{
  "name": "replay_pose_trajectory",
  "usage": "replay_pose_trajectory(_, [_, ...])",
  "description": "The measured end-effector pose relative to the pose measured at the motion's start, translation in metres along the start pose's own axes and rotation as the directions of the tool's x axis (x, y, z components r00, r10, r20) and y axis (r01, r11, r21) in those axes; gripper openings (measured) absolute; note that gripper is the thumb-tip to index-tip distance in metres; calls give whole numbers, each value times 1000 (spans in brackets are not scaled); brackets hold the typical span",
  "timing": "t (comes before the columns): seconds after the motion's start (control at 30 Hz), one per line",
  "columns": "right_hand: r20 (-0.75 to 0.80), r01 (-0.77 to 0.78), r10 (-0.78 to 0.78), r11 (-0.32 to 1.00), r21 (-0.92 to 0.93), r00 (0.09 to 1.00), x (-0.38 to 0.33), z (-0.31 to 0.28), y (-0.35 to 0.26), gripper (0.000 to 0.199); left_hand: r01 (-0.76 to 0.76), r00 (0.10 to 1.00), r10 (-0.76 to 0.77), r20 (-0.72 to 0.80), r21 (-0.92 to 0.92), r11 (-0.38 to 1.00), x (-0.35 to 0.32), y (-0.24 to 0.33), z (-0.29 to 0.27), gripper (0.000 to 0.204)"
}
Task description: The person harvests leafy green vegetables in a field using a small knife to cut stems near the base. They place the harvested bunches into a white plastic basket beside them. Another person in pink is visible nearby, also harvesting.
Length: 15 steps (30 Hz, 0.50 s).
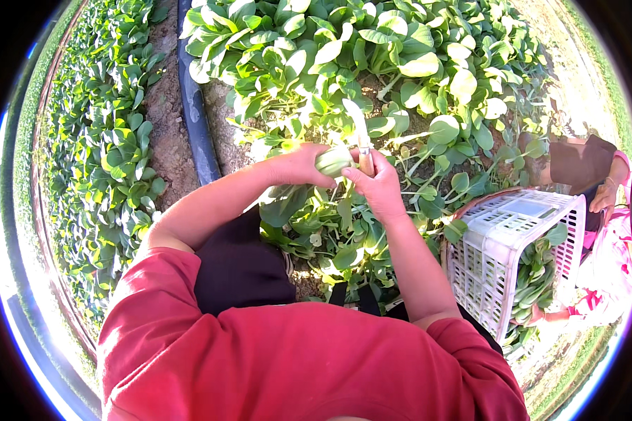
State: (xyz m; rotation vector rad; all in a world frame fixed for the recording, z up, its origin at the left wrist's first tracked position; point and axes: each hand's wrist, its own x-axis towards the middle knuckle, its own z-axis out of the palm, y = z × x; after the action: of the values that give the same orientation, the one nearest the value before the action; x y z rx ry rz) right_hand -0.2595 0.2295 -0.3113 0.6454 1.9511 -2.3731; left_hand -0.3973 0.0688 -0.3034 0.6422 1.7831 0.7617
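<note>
My left hand [306,165] is closed around a head of bok choy [334,161], its pale green base turned to the right and its dark leaves hanging below the wrist. Close beside it, my right hand [381,185] grips a small knife [358,125] by its wooden handle. The blade points up and away from me, and its tip hooks a little to the left. My right thumb reaches to the base of the bok choy. Loose leaves and cut stalks lie on the ground beneath both hands.
Beyond my hands grows a dense bed of bok choy [372,42]. A dark hose [195,105] runs along the soil at left, beside another planted row [98,161]. At right a white plastic crate [484,245] lies tipped with greens inside; another person's hand [602,198] is behind it.
</note>
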Motion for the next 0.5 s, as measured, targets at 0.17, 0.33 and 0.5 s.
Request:
replay_pose_trajectory(0.17, [96, 137, -105, 890, -435, 990, 14, -42, 2, 18, 22, 973, -22, 229, 5, 1000, 19, 5, -13, 43])
replay_pose_trajectory(0.33, [-400, -79, 71, 997, -2, 914, 39, -82, 24, 11, -141, 986, 151, 65, 808, 571, 67, 66, -41, 35])
replay_pose_trajectory(0.5, [-507, -8, 182, 946, 325, 842, 73, -112, 47, 17, -124, 961, 254, 109, 991, 47, 169, 115, -27, 40])
